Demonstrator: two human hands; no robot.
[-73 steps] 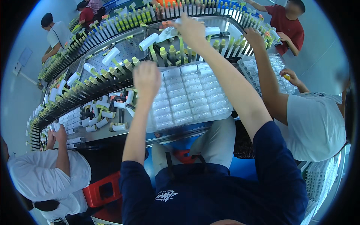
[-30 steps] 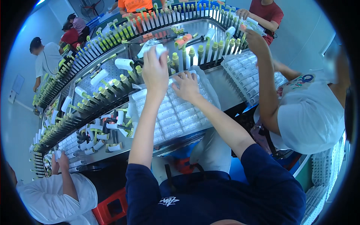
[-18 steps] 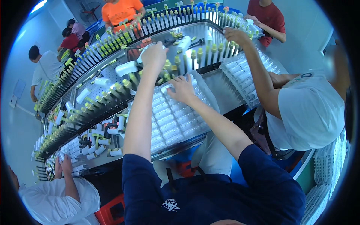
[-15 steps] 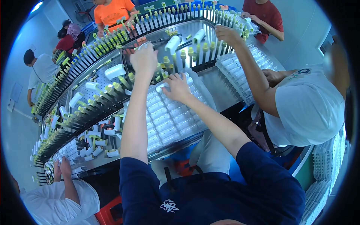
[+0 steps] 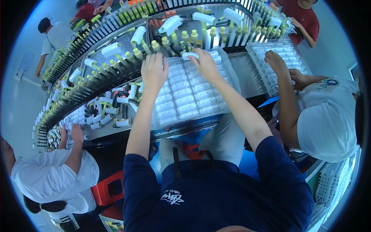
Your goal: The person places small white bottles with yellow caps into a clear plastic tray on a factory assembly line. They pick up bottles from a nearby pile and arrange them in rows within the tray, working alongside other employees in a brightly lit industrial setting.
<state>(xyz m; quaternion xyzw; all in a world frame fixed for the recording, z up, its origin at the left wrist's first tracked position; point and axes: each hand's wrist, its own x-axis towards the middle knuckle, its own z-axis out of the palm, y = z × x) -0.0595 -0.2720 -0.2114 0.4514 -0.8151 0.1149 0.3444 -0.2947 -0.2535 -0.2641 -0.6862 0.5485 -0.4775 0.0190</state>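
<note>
A clear plastic blister tray (image 5: 176, 105) with rows of rounded compartments lies in front of me. At its far edge my right hand (image 5: 206, 66) pinches a short white cylindrical housing (image 5: 186, 56) between thumb and fingers, low over the tray. My left hand (image 5: 154, 71) is over the tray's far left corner, palm down, fingers stretched forward and thumb apart. I see nothing in it, though its underside is hidden. Beyond both hands stands a row of upright yellow-green capped holders (image 5: 185, 38), several of them carrying white housings (image 5: 170, 24).
A curved conveyor line (image 5: 116, 29) with dark slats runs behind the holders. Loose white-and-black parts (image 5: 102, 112) are piled left of my tray. Co-workers sit close on both sides; the right one's hand (image 5: 276, 62) is over another clear tray (image 5: 266, 50). A red stool (image 5: 108, 189) stands lower left.
My left hand has drawn back from beyond the holders to the tray's far left corner. My right hand remains at the tray's far edge with the white housing. The whole view has shifted.
</note>
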